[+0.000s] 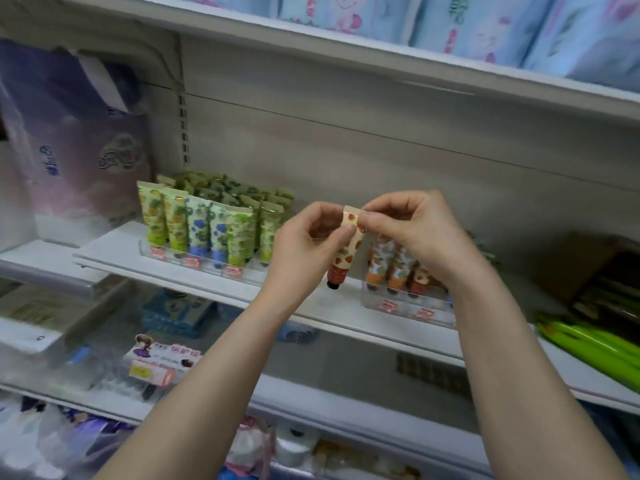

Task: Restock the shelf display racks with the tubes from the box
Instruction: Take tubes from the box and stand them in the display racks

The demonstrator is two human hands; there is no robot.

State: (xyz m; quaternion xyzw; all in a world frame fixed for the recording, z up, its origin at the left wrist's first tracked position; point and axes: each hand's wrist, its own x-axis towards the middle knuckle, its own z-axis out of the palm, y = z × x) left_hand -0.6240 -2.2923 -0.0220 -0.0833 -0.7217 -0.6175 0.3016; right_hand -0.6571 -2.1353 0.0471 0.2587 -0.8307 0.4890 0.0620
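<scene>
A cream tube with red strawberry print and a dark cap (348,251) hangs cap-down above the white shelf (194,275). My left hand (304,244) pinches its upper part from the left. From the right, my right hand (412,230) pinches its flat crimped top. To the left stands a clear display rack (207,263) packed with several green and blue tubes. Behind my right hand a second clear rack (412,306) holds several orange tubes. A brown cardboard box (581,268) sits at the shelf's right end, blurred.
The upper shelf carries pale blue printed packs (485,26). A purple bag (69,140) hangs at the left. Bright green items (595,348) lie at the lower right. Lower shelves hold several boxes and packets (162,365).
</scene>
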